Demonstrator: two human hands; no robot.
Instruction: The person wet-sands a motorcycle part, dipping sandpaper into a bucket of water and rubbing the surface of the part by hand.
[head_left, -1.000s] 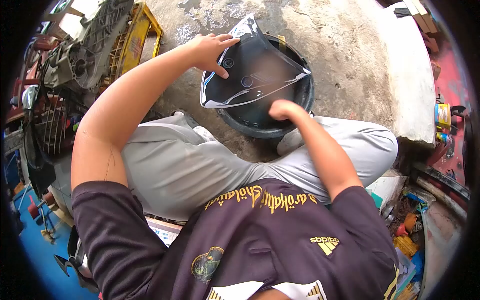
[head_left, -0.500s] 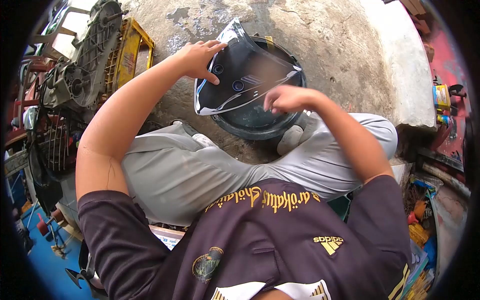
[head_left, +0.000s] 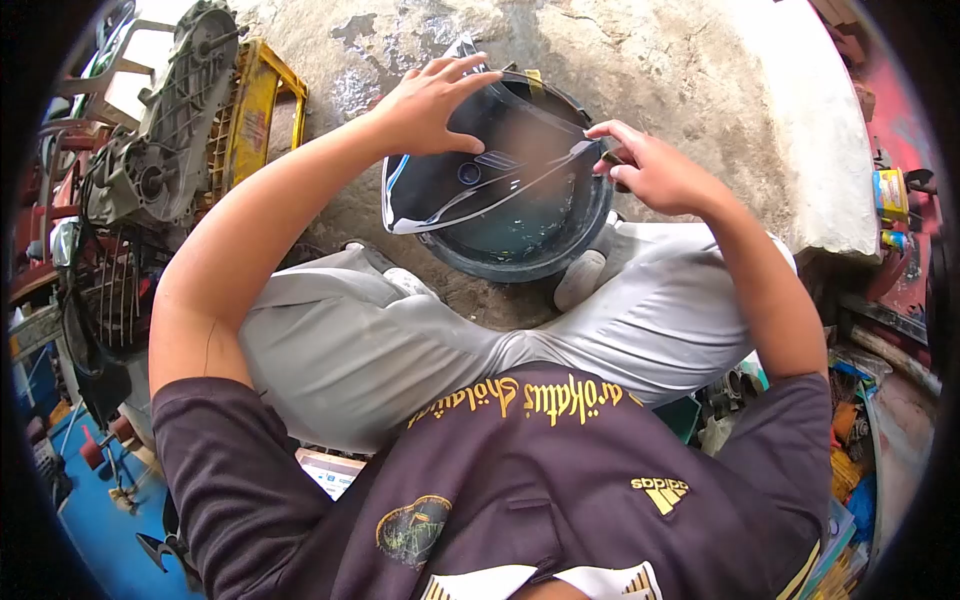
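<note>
A glossy black motorcycle body panel (head_left: pixel 465 190) with silver-and-white edges rests tilted across a round black tub (head_left: pixel 520 272). Bluish water shows in the tub below it. My left hand (head_left: pixel 430 105) lies over the panel's upper left part, fingers spread and thumb stretched out across the black surface. At the panel's pointed right end is my right hand (head_left: pixel 655 172), its thumb and fingers bent around the tip near the tub's rim. A small dark patch shows between those fingers; I cannot make out what it is.
A yellow crate (head_left: pixel 258 105) and a grey engine casing (head_left: pixel 180 120) stand on the left. Rough, partly wet concrete (head_left: pixel 680 80) surrounds the tub. A pale concrete ledge (head_left: pixel 830 130) runs along the right, with a yellow tin (head_left: pixel 888 195) beyond it.
My left hand has slid right, farther onto the panel. My right hand has moved right and up from above the panel's lower edge to its right tip. More water shows in the tub.
</note>
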